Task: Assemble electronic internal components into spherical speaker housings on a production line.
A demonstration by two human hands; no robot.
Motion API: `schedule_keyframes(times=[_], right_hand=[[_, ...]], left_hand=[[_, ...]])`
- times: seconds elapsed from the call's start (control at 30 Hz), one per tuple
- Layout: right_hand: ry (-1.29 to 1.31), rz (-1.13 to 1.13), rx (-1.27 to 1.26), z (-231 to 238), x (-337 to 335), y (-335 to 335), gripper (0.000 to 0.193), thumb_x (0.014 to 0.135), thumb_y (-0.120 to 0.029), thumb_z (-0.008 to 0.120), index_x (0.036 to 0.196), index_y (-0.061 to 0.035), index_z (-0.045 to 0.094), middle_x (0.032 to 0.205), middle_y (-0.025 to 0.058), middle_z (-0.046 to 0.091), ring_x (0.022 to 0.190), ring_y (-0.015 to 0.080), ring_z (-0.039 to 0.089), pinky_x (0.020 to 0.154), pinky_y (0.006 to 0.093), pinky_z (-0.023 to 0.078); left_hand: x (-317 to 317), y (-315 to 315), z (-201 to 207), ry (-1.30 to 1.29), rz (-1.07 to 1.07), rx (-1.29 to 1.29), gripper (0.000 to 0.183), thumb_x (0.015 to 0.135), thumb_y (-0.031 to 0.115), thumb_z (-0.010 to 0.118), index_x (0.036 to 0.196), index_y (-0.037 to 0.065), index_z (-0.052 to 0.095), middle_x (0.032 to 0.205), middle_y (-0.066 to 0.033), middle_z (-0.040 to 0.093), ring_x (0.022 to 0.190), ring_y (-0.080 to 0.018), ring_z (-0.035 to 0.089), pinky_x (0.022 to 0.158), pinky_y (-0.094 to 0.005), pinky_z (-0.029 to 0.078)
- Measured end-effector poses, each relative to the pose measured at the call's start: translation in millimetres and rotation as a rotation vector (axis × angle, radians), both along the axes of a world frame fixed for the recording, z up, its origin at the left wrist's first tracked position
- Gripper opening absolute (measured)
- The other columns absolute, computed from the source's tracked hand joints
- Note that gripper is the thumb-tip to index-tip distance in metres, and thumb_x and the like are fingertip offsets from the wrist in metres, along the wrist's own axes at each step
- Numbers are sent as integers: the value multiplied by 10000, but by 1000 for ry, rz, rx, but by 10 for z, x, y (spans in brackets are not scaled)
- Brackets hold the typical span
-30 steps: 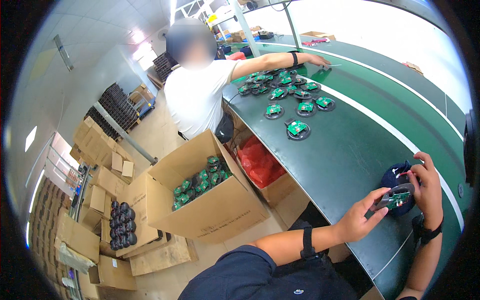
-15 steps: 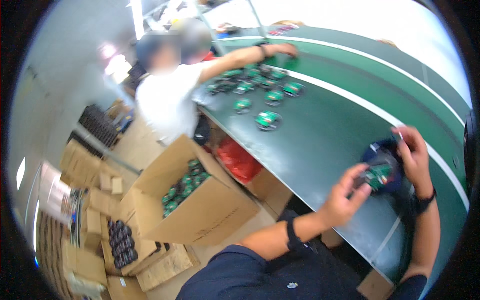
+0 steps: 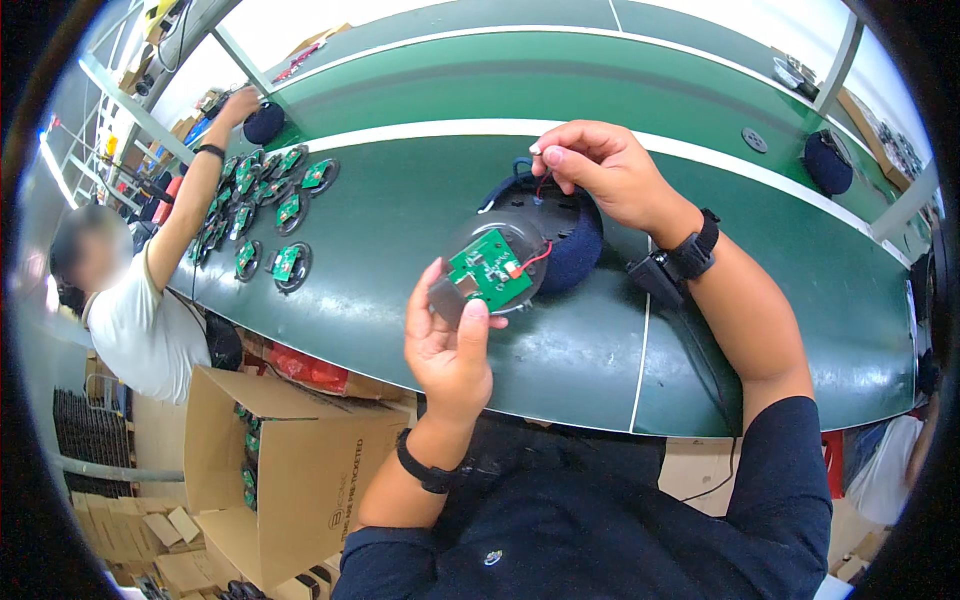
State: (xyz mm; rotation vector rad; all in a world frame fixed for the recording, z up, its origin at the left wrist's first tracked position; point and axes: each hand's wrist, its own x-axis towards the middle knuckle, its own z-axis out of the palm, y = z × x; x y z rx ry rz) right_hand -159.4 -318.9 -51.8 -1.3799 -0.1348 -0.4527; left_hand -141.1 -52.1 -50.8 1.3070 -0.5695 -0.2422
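Observation:
My left hand (image 3: 450, 360) grips a round black base with a green circuit board (image 3: 492, 268) facing up; a red wire curves from a plug on the board. Just behind it, a dark blue fabric-covered round housing (image 3: 582, 245) rests on the bench, its open hollow side partly hidden by the base. My right hand (image 3: 625, 185) is above this housing, thumb and fingers pinched on a small white wire connector (image 3: 537, 149). From the connector a thin dark wire runs down into the housing. A blue loop sticks up at the housing's rim.
Several board-and-base assemblies (image 3: 288, 213) lie at left on the green bench (image 3: 390, 200). A co-worker's arm (image 3: 185, 215) reaches toward another blue housing (image 3: 264, 122). A cardboard box (image 3: 325, 490) stands below. A corded black clip (image 3: 655, 277) hangs at my right wrist; another housing (image 3: 828, 163) sits far right.
My view has swung to the right, so the box and co-worker appear farther left. Both hands keep hold of the base and connector, and the housing's inside shows more clearly.

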Motion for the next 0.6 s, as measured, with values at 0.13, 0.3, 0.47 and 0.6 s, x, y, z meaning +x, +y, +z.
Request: schedule_keyframes(times=[0.13, 0.3, 0.47, 0.6], right_hand=[[-53, -6, -262, 215, -32, 39, 142, 974, -149, 699, 1054, -46, 757, 953, 29, 715, 799, 79, 596, 710, 236, 476], [-104, 25, -668, 568, -128, 92, 151, 922, -192, 732, 985, -57, 755, 858, 48, 639, 736, 140, 568, 661, 279, 453], [-100, -6, -682, 693, -85, 26, 154, 913, -197, 729, 981, -59, 742, 880, 48, 634, 769, 141, 567, 671, 278, 449], [-111, -12, -748, 763, -85, 8, 120, 921, -159, 714, 970, -50, 716, 931, 34, 617, 782, 129, 554, 673, 264, 442]], left_hand=[[87, -84, 246, -41, 75, 55, 555, 1009, 69, 585, 1507, -15, 354, 1245, -179, 649, 998, -208, 704, 662, -280, 634], [270, -281, 472, -134, 78, 78, 533, 1021, 79, 578, 1509, 4, 375, 1194, -162, 671, 940, -176, 701, 612, -257, 606], [348, -358, 531, -168, 52, 64, 519, 1030, 100, 571, 1504, -3, 385, 1160, -147, 672, 927, -160, 690, 574, -251, 572], [338, -415, 508, -147, 48, 6, 525, 1035, 108, 569, 1509, -2, 373, 1168, -147, 664, 939, -165, 689, 580, -258, 572]])
